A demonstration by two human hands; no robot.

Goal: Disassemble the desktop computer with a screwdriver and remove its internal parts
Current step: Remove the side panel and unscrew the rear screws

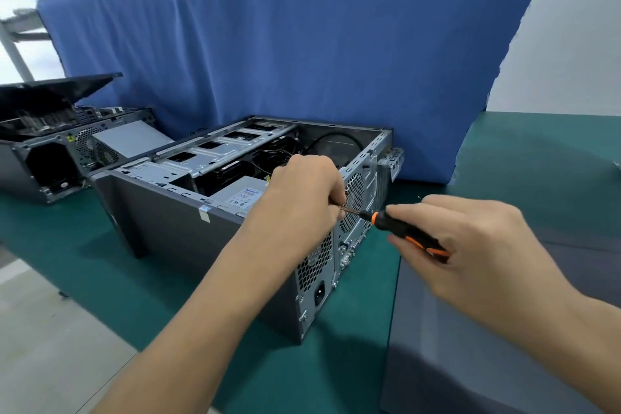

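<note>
Right grip is closed round the black-and-orange handle of the screwdriver, thumb on top and fingers curled underneath. Left grip is pinching the bare shaft further along, right up against the top edge of the rear panel. The tip is hidden behind those fingers, so I can't tell what it's sitting on. The screwdriver lies nearly level, pointing left and a bit up.

The case lies on its side on the green worktop with the open side facing up and the rear panel toward the camera. You can see the fan grille just behind the shaft, and the power socket lower down on the same panel. Inside, the PSU with its white label sits in the near corner, just beside the left grip. The silver drive cage runs along the far left side, and black cables loop at the back.

A grey panel lies flat on the worktop under the right arm. Off to the left there's a second case, also opened up, with a black lid tilted over it and a loose grey box between the two machines. A blue cloth hangs behind everything.
</note>
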